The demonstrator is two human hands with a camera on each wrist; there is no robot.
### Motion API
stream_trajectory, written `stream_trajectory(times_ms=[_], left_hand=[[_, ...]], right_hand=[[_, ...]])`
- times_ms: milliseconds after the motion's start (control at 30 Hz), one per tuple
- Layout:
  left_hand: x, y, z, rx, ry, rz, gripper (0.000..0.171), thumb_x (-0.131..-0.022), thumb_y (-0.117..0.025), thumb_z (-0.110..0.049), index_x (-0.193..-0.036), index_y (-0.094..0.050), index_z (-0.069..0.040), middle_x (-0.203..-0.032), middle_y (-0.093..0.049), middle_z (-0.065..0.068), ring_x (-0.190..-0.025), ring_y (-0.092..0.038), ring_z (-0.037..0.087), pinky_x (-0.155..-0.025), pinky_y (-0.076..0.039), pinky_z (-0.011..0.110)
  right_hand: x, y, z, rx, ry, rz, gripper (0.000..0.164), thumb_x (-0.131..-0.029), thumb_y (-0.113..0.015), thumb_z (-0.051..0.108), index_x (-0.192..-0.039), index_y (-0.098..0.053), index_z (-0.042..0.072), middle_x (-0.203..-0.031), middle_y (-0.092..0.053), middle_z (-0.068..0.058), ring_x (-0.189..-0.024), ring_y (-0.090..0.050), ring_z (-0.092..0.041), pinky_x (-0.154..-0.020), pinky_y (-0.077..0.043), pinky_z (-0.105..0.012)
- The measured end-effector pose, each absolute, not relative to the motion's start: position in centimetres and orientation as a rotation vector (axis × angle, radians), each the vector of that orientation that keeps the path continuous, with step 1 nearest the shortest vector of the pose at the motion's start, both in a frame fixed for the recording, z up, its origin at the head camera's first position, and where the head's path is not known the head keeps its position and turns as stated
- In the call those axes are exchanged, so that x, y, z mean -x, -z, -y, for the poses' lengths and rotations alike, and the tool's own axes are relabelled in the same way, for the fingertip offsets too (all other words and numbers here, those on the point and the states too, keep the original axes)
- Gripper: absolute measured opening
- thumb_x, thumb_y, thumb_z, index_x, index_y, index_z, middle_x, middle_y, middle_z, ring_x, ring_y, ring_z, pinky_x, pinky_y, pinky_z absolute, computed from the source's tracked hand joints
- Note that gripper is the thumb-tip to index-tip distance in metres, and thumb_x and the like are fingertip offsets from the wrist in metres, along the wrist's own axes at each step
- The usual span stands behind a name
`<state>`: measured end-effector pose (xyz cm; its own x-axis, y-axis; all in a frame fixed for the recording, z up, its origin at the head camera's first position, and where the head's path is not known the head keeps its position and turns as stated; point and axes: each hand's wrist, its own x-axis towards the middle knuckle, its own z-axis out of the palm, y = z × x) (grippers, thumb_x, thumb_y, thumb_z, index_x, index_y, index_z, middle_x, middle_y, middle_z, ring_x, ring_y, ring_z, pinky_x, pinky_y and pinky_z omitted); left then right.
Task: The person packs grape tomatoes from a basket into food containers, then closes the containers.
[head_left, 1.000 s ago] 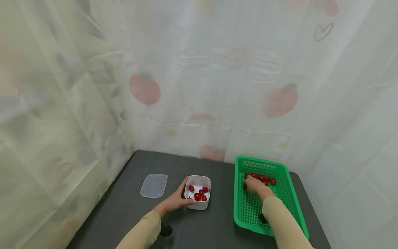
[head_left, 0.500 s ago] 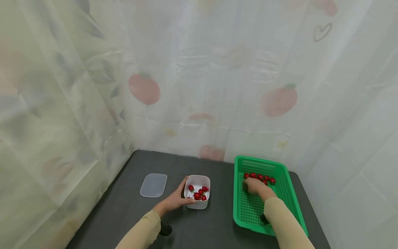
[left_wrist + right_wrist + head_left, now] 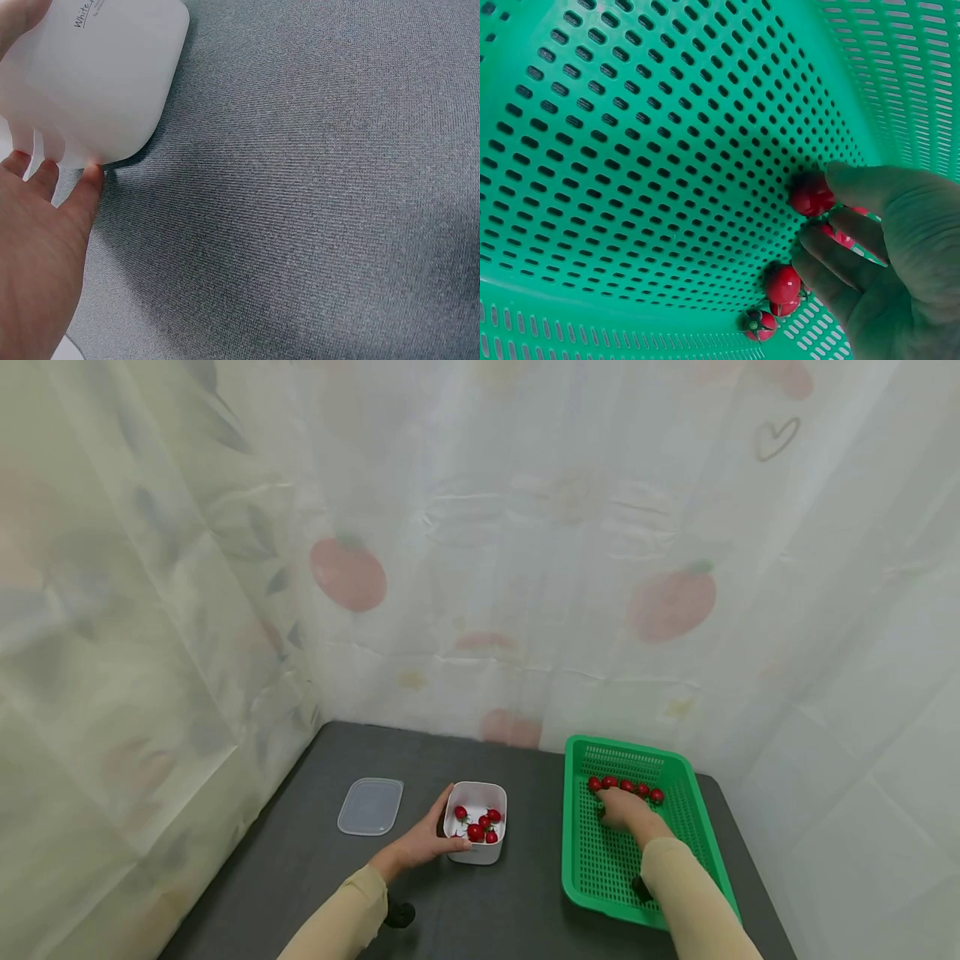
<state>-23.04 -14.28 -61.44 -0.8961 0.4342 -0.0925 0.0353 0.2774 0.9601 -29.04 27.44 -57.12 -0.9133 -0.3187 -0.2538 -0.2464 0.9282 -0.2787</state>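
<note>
My left hand grips a small white plastic food container, thumb at the near side and fingers round the left wall. Several red cherry tomatoes lie inside it. In the left wrist view fingertips press the container's lower edge. My right hand is down inside a green perforated basket. In the right wrist view its thumb and index finger pinch one cherry tomato. More cherry tomatoes lie beside and below its other fingers, some partly hidden behind them.
A translucent square lid lies on the dark grey tabletop, left of the container. A printed curtain hangs behind the table and along both sides. A black object shows under my left wrist.
My right hand has shifted slightly to the right within the basket, closer to the row of tomatoes. The left hand and the container have stayed in place.
</note>
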Motion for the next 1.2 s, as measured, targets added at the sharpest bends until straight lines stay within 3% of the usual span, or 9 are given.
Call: stream_trajectory(times_ms=[167,467,933,1200], left_hand=[[23.0,61.3,14.2,-0.437,-1.657,-2.203,0.111,-0.092,-0.079,-0.021,-0.165,0.005,-0.016,-0.167,-0.011,0.021,-0.143,-0.029,0.043,-0.113,-0.032,0.059],[23.1,61.6,14.3,-0.432,-1.669,-2.197,0.110,-0.092,-0.078,-0.021,-0.165,0.004,-0.016,-0.167,-0.012,0.018,-0.143,-0.030,0.040,-0.113,-0.032,0.058],[23.2,61.6,14.4,-0.423,-1.630,-2.249,0.110,-0.091,-0.080,-0.024,-0.166,0.001,-0.016,-0.166,-0.015,0.018,-0.145,-0.027,0.041,-0.115,-0.029,0.060],[23.0,61.4,14.5,-0.417,-1.620,-2.259,0.111,-0.090,-0.081,-0.026,-0.166,0.001,-0.017,-0.167,-0.015,0.017,-0.146,-0.025,0.041,-0.115,-0.027,0.062]], right_hand=[[28.8,57.0,-27.4,0.390,0.341,-2.780,0.026,-0.101,-0.059,0.002,-0.125,-0.066,0.002,-0.122,-0.066,-0.018,-0.105,-0.063,-0.035,-0.088,-0.050,-0.052],[28.3,56.6,-27.5,0.392,0.333,-2.776,0.020,-0.098,-0.061,-0.003,-0.114,-0.070,0.002,-0.114,-0.068,-0.015,-0.097,-0.063,-0.030,-0.083,-0.051,-0.049],[27.9,56.2,-27.6,0.397,0.316,-2.781,0.025,-0.093,-0.064,-0.007,-0.114,-0.073,0.004,-0.116,-0.069,-0.016,-0.103,-0.065,-0.037,-0.085,-0.053,-0.054],[27.8,56.2,-27.6,0.370,0.278,-2.764,0.017,-0.091,-0.071,-0.002,-0.106,-0.073,0.007,-0.105,-0.070,-0.009,-0.087,-0.062,-0.024,-0.071,-0.053,-0.045]])
